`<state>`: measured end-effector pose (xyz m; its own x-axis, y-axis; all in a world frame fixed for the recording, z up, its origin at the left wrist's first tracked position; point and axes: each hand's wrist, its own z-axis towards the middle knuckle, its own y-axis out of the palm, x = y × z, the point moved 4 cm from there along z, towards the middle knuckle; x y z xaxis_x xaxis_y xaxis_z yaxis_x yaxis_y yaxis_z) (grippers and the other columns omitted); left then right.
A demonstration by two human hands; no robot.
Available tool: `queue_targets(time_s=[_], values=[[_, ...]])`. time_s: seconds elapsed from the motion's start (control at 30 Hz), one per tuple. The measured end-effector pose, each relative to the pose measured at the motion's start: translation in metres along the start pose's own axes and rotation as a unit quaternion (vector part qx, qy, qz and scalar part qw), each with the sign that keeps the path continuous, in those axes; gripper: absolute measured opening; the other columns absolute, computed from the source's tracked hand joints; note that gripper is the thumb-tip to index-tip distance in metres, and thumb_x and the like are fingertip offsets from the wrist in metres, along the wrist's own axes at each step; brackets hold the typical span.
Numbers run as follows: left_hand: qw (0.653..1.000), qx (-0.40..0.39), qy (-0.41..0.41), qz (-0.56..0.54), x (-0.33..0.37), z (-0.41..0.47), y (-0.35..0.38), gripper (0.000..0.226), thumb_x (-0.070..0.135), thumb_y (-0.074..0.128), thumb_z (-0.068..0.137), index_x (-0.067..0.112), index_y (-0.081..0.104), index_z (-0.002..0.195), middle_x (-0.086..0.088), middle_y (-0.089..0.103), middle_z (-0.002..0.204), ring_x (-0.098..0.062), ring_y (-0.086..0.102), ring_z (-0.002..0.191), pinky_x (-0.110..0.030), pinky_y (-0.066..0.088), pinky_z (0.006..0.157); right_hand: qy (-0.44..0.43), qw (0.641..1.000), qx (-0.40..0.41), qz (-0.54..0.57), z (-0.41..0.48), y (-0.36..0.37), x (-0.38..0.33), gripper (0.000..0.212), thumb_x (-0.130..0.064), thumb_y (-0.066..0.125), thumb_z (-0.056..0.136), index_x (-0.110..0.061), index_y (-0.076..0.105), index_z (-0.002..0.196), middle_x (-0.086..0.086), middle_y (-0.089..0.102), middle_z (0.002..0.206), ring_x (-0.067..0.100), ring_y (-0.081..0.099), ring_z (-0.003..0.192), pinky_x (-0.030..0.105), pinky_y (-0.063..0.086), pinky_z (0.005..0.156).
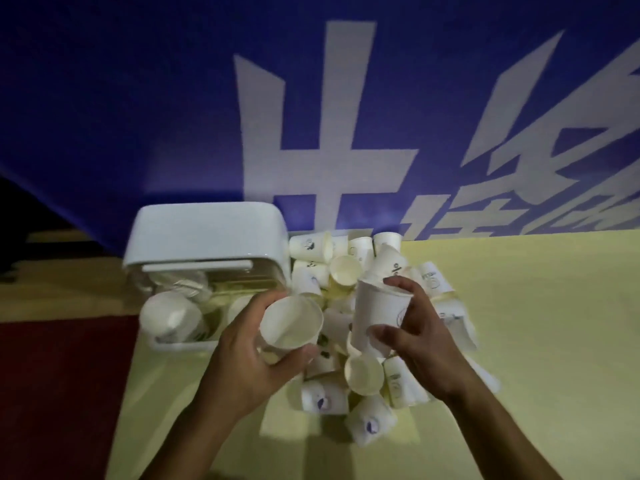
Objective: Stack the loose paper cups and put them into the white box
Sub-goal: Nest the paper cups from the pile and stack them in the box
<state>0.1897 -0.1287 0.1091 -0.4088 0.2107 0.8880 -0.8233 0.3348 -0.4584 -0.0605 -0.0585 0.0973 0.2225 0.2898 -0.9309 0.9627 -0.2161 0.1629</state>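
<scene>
A heap of loose white paper cups (346, 271) lies on the pale yellow surface, right of the white box (180, 344). The box stands open with its lid (204, 233) raised at the back, and stacked cups (169, 317) lie inside on their sides. My left hand (242, 355) grips an upright paper cup (291, 323), mouth facing me, just right of the box's front corner. My right hand (415, 337) holds another paper cup (377, 313) by its side, tilted, above the heap. The two held cups are close but apart.
A blue banner with large white characters (311, 133) rises behind the box and heap. The yellow surface (536, 323) stretches to the right. A dark red area (62, 393) lies left of it, below the box.
</scene>
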Motion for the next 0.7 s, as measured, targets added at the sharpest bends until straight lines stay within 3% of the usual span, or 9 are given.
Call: queue_targets(time_s=[0.07, 0.1, 0.27, 0.37, 0.43, 0.5, 0.6, 0.63, 0.7], values=[[1.0, 0.009, -0.019, 0.004, -0.026, -0.018, -0.03, 0.071, 0.07, 0.078, 0.07, 0.042, 0.053, 0.13, 0.021, 0.062, 0.127, -0.006, 0.06, 0.117, -0.018, 0.05, 0.088, -0.01, 1.0, 0.018, -0.022, -0.007, 0.034, 0.009, 0.068, -0.016, 0.087, 0.072, -0.03, 0.054, 0.131, 0.015, 0.071, 0.112, 0.034, 0.072, 0.097, 0.042, 0.061, 0.074], [1.0, 0.012, -0.024, 0.002, -0.037, -0.025, -0.039, 0.072, 0.072, 0.074, 0.073, 0.039, 0.052, 0.133, 0.02, 0.061, 0.13, -0.008, 0.059, 0.12, -0.022, 0.05, 0.092, -0.016, 0.999, 0.021, -0.024, -0.01, 0.047, 0.012, 0.069, -0.018, 0.084, 0.075, -0.028, 0.052, 0.135, 0.012, 0.072, 0.113, 0.03, 0.072, 0.099, 0.037, 0.06, 0.075], [0.999, 0.019, -0.032, -0.002, -0.068, -0.043, -0.076, 0.059, 0.069, 0.061, 0.086, 0.04, 0.047, 0.135, 0.018, 0.061, 0.129, -0.012, 0.059, 0.121, -0.022, 0.048, 0.093, -0.012, 1.0, 0.026, 0.001, -0.013, 0.099, 0.033, 0.083, -0.053, 0.086, 0.073, -0.027, 0.049, 0.142, 0.006, 0.07, 0.123, 0.026, 0.068, 0.114, 0.042, 0.057, 0.089], [0.999, 0.027, -0.031, 0.013, -0.075, -0.036, -0.078, 0.06, 0.061, 0.066, 0.084, 0.034, 0.049, 0.134, 0.017, 0.06, 0.126, -0.011, 0.059, 0.117, -0.02, 0.049, 0.089, -0.023, 0.998, 0.05, -0.014, -0.012, 0.107, 0.038, 0.068, -0.035, 0.079, 0.078, -0.032, 0.053, 0.141, 0.004, 0.072, 0.119, 0.025, 0.068, 0.111, 0.044, 0.057, 0.089], [0.998, 0.044, -0.03, 0.032, -0.078, -0.026, -0.074, 0.065, 0.059, 0.071, 0.08, 0.029, 0.05, 0.134, 0.015, 0.059, 0.125, -0.009, 0.058, 0.115, -0.016, 0.049, 0.088, -0.029, 0.997, 0.057, -0.05, -0.01, 0.108, 0.038, 0.068, -0.02, 0.075, 0.078, -0.034, 0.053, 0.141, -0.008, 0.075, 0.109, 0.011, 0.071, 0.101, 0.031, 0.058, 0.082], [0.998, 0.053, -0.031, 0.034, -0.08, -0.015, -0.067, 0.07, 0.056, 0.077, 0.077, 0.027, 0.05, 0.135, 0.012, 0.059, 0.127, -0.01, 0.059, 0.116, -0.024, 0.053, 0.089, -0.029, 0.995, 0.059, -0.075, -0.007, 0.107, 0.037, 0.076, -0.014, 0.079, 0.074, -0.032, 0.051, 0.142, -0.016, 0.074, 0.108, 0.007, 0.071, 0.102, 0.023, 0.057, 0.079], [0.997, 0.066, -0.03, 0.035, -0.083, 0.002, -0.055, 0.076, 0.048, 0.085, 0.075, 0.028, 0.049, 0.139, 0.011, 0.059, 0.131, -0.012, 0.058, 0.119, -0.036, 0.054, 0.093, -0.032, 0.993, 0.063, -0.096, -0.002, 0.106, 0.034, 0.088, -0.012, 0.094, 0.069, -0.03, 0.052, 0.143, -0.018, 0.07, 0.118, 0.01, 0.069, 0.112, 0.024, 0.058, 0.082], [0.996, 0.066, -0.031, 0.043, -0.084, 0.007, -0.052, 0.077, 0.047, 0.086, 0.075, 0.029, 0.05, 0.14, 0.01, 0.058, 0.134, -0.01, 0.056, 0.121, -0.035, 0.052, 0.096, -0.034, 0.992, 0.067, -0.103, -0.001, 0.104, 0.034, 0.085, -0.013, 0.091, 0.067, -0.031, 0.053, 0.141, -0.02, 0.07, 0.118, 0.008, 0.068, 0.113, 0.023, 0.058, 0.083], [0.996, 0.058, -0.025, 0.06, -0.087, 0.013, -0.045, 0.076, 0.048, 0.084, 0.076, 0.029, 0.05, 0.142, 0.01, 0.056, 0.136, -0.002, 0.05, 0.121, -0.019, 0.044, 0.1, -0.042, 0.989, 0.076, -0.117, 0.0, 0.099, 0.033, 0.079, -0.014, 0.087, 0.067, -0.033, 0.055, 0.137, -0.025, 0.069, 0.117, 0.003, 0.067, 0.113, 0.019, 0.057, 0.084]])
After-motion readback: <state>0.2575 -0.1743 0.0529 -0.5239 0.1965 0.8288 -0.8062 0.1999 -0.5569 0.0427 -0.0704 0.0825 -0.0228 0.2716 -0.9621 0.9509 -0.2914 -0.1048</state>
